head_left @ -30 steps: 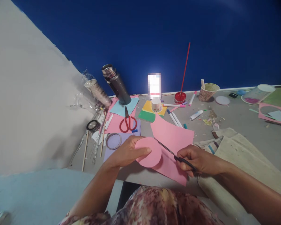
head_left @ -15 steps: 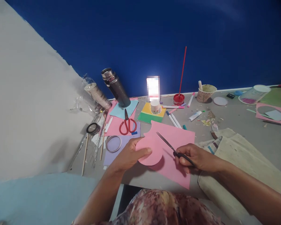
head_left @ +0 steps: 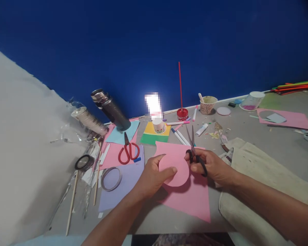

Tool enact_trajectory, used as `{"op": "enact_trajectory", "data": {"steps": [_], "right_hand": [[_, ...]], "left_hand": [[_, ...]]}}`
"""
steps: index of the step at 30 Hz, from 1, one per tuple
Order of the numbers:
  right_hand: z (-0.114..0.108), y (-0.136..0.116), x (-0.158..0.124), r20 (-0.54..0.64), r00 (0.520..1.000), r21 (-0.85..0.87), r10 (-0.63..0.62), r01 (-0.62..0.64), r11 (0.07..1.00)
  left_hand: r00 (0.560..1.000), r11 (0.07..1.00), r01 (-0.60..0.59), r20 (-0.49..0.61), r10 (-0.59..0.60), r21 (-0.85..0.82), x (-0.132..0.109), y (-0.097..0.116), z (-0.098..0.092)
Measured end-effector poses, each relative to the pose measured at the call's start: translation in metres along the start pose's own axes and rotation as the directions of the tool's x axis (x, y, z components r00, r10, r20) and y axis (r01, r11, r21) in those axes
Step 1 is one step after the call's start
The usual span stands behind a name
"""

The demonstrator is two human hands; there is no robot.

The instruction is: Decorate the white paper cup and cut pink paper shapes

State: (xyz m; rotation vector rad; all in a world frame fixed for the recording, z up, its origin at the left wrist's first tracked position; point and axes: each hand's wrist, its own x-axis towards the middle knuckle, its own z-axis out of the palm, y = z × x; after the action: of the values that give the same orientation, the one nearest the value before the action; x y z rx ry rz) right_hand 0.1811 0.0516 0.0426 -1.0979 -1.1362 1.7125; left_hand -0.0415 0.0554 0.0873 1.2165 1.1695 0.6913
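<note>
Between the thumb and fingers of my left hand is a round pink paper disc. My right hand grips black-handled scissors, blades pointing away from me and slightly parted, just right of the disc. Below both hands a larger pink paper sheet lies on the table. To the left rest red-handled scissors and a roll of tape on a purple sheet.
A dark flask and stacked paper cups stand back left. A glowing, pixelated screen is near a small cup. Markers lie behind the pink sheet. A beige cloth covers the right side.
The scissors in my right hand have swung from pointing left to pointing away, and their blades have parted. The disc now shows as a fuller circle. The camera view has shifted right.
</note>
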Motion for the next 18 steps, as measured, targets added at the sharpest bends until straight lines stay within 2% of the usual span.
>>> {"op": "enact_trajectory", "data": {"steps": [2,6,9,13,18], "right_hand": [[0.003,-0.003,-0.001,0.001,1.0,-0.018,0.027,-0.027,0.999],[0.01,-0.004,-0.002,0.023,0.998,-0.042,0.058,-0.057,0.997],[0.013,0.0,-0.003,-0.005,0.997,-0.047,0.076,-0.076,0.996],[0.015,0.006,-0.001,-0.022,0.994,-0.049,0.111,-0.112,0.993],[0.015,0.009,-0.001,0.07,0.98,-0.12,0.187,-0.178,0.977]], "left_hand": [[0.998,1.0,0.001,0.055,-0.001,0.01,0.002,-0.003,0.006],[0.995,0.992,0.035,0.095,-0.024,-0.118,0.006,-0.019,0.011],[0.995,0.973,0.06,0.091,-0.041,-0.222,0.008,-0.031,0.009],[0.993,0.933,0.101,0.092,-0.074,-0.346,0.009,-0.032,0.009],[0.995,0.922,0.093,0.01,-0.097,-0.375,0.012,-0.027,0.006]]}}
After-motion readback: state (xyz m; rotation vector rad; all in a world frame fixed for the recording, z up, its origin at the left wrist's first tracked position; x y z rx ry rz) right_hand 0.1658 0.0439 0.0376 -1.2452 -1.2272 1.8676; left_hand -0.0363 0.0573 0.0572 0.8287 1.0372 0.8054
